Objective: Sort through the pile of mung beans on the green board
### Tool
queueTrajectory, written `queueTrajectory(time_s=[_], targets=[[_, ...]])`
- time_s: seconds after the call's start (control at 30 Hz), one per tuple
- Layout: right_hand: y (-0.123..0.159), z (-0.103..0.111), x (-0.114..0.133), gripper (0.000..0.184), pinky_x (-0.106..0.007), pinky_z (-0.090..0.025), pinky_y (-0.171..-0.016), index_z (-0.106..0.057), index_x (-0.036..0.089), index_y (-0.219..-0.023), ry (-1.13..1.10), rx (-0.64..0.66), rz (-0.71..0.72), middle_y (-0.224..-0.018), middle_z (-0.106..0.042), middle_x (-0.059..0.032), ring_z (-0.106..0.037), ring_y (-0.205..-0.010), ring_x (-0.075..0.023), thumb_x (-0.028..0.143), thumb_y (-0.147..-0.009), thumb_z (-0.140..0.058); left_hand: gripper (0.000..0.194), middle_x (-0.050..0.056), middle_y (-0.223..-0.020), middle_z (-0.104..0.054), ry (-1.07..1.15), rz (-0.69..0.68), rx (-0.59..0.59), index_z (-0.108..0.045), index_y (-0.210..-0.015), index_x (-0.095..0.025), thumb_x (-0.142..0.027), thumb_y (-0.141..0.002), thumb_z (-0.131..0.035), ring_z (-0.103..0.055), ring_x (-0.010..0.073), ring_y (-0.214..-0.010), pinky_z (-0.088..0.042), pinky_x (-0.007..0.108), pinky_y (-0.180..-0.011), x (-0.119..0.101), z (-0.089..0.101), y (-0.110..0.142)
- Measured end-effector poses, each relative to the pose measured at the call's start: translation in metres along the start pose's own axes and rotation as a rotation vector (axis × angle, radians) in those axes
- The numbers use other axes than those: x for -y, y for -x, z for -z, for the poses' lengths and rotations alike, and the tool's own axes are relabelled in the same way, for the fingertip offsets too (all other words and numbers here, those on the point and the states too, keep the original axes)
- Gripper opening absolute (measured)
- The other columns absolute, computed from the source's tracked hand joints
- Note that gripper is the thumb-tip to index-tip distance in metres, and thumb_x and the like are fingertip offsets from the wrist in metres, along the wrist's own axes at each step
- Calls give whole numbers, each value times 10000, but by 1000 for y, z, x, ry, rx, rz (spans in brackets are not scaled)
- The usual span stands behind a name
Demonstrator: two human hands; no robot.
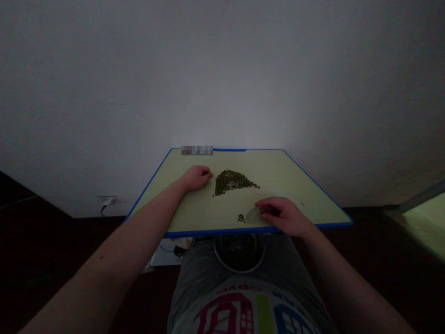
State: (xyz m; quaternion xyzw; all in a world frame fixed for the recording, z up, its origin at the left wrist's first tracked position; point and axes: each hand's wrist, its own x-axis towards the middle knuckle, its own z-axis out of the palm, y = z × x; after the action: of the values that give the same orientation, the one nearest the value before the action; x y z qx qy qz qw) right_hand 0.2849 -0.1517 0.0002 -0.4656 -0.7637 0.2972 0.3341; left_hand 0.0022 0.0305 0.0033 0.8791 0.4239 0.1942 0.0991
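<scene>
A pile of small dark green beans or seeds (233,181) lies spread on the pale tabletop (194,211). Beside the pile's left edge rests my left hand (197,178), its fingers curled closed; whatever they may hold is hidden. My right hand (285,215) is near the front edge, thumb and fingers bent around a clear, curved piece (253,213) that looks like the rim of a see-through dish. Just left of that piece sits a small cluster of the same beans (241,217), apart from the pile. A round metal bowl (256,264) is on my lap, below the table's front edge; its inside is dark.
Blue edging (222,231) runs around the table, which stands by a grey wall (229,83). A blurred label (197,150) is at the far edge. A small dark sliver (302,204) lies to the right. A plug (108,201) sits in the wall at the left.
</scene>
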Motion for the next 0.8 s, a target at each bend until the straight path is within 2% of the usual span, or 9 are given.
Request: queueTrajectory(time_s=[0.17,0.43,0.8], targets=[[-1,-1,2,302,-285,-469,-666,-592,181,-1038,59,-34,4,-816,-616,-45,-568,-726,-149,219,-743,-538,362,18,-607,-552,-2,4,-7,-599,-693,-151,-429,-780,-385,-450,120,-569,-302,242,-536,0,0,0],[-1,0,4,304,-271,-466,-702,-591,193,-1052,47,30,37,-871,-624,-46,-579,-758,-140,237,-754,-546,367,17,-606,-548,-2,6,-1,-602,-701,-151,-434,-783,-382,-442,118,-562,-299,244,-540,2,-2,-1],[-1,0,7,304,-274,-458,-666,-587,200,-1061,40,82,47,-819,-621,-35,-565,-723,-137,248,-765,-539,362,26,-630,-558,-17,0,-13,-603,-705,-154,-433,-780,-385,-452,125,-592,-306,244,-558,2,-3,-2]])
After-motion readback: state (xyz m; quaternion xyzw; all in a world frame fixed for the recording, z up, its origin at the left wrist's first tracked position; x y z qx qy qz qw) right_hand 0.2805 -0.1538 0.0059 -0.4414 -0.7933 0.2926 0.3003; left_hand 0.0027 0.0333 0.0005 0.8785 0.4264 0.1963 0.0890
